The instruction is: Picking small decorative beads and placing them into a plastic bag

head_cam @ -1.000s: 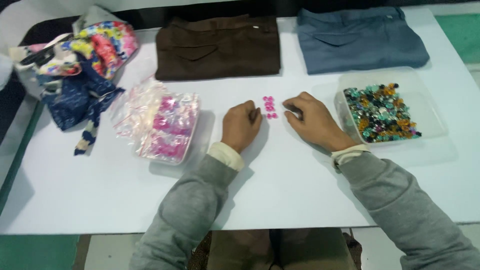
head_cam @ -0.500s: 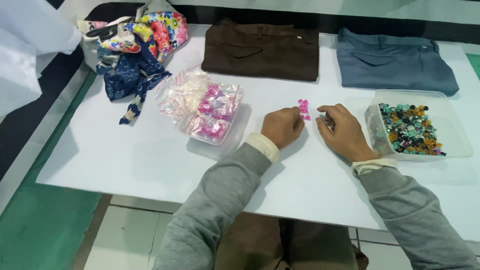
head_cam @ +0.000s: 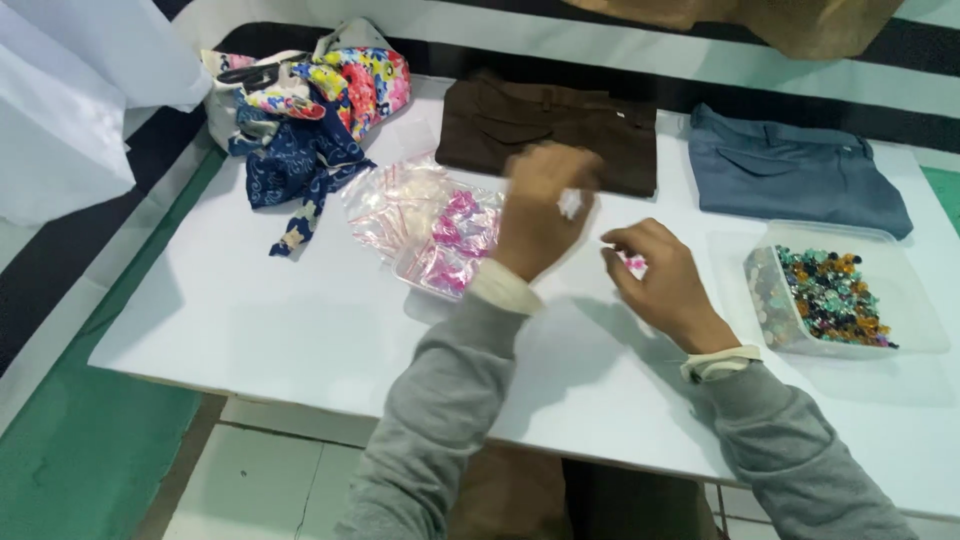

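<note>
White table [head_cam: 250,310] over green floor [head_cam: 90,450]; left hand [head_cam: 535,210] blurred, fingers unclear; right hand [head_cam: 660,275] fingers pinching pink beads [head_cam: 634,264].

White table [head_cam: 250,320], folded brown trousers [head_cam: 545,130], folded blue trousers [head_cam: 795,170], colourful cloth heap [head_cam: 310,110], clear bags of pink pieces [head_cam: 430,225], clear tub of beads [head_cam: 830,295], small pink pieces [head_cam: 634,264]

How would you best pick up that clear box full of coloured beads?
Grip the clear plastic box by its two long side walls, coming straight down from above. It sits flat and open-topped on the white table, so a level two-sided hold would probably keep the coloured beads inside.
</note>
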